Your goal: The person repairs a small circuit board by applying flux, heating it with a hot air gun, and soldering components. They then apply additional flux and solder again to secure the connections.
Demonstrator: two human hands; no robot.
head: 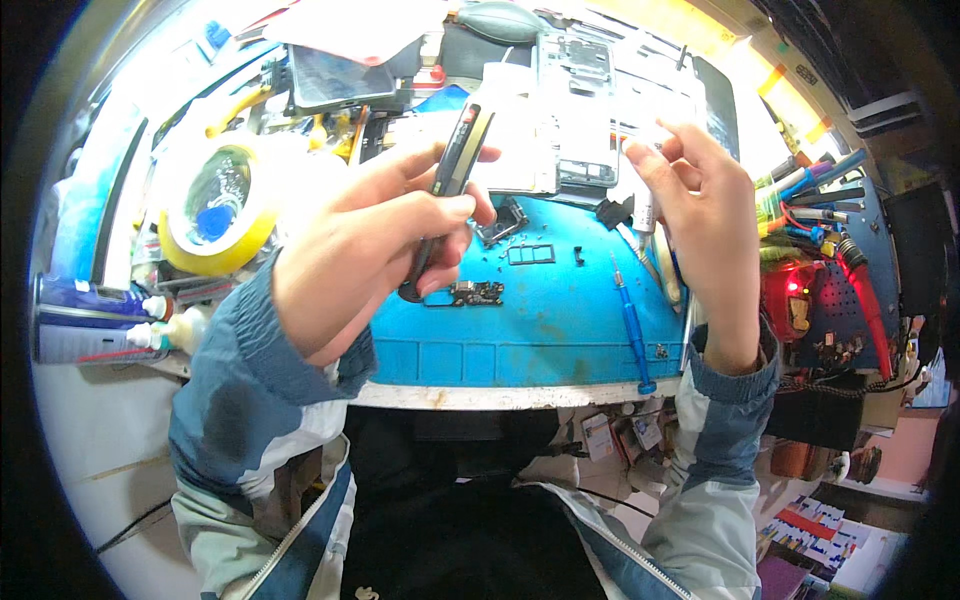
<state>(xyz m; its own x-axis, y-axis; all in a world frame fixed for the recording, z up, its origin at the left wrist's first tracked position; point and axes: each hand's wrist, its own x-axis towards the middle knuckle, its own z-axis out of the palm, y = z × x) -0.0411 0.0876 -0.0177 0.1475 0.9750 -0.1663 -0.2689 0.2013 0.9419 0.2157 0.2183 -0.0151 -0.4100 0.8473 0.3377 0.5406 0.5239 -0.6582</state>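
Note:
My left hand (375, 232) is closed around a slim black pen-shaped tool (452, 161), held upright above the left part of the blue repair mat (540, 319). My right hand (697, 180) is raised at the mat's right side, thumb and fingertips close together; whether something small is between them is unclear. A white tube (643, 214) lies just below its fingers. On the mat are a small circuit board (478, 293), a dark rectangular frame (531, 255), a black phone part (506, 221) with tiny screws around it, and a blue precision screwdriver (630, 315).
Phone housings (589, 112) lie behind the mat. At left are a roll of yellow tape (217, 259), a phone (341, 79) and bottles (97, 311). A holder with tools (806, 187) and a red-lit device (795, 289) stand at right. The white table edge (480, 397) is nearest me.

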